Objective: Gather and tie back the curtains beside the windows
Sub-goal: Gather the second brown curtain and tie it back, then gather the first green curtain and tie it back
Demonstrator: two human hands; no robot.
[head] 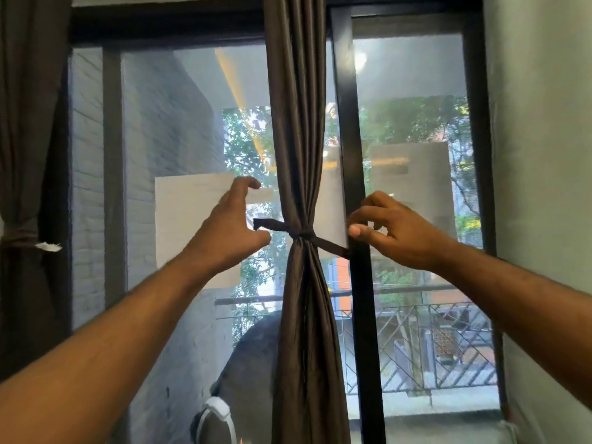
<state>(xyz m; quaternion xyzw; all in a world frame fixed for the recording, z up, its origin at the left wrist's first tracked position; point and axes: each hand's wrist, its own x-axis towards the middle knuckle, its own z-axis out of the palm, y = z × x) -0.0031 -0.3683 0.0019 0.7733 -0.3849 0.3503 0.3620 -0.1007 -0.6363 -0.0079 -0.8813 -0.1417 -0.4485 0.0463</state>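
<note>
A dark brown curtain point(301, 155) hangs in the middle of the window, gathered into a narrow bundle. A matching brown tie band point(301, 234) is knotted around its waist, and its two loose ends stick out left and right. My left hand point(230, 232) is just left of the knot with thumb and fingers spread wide; the left tie end lies in the gap and is not gripped. My right hand point(394, 232) hovers right of the knot with its fingers loosely curled. The right tie end droops below its thumb and is not held.
A second dark curtain point(22, 123) hangs at the far left, cinched by a band point(19, 235) with a white tag. A black window frame post point(352, 155) stands right behind the middle curtain. A pale wall point(544, 155) is at the right.
</note>
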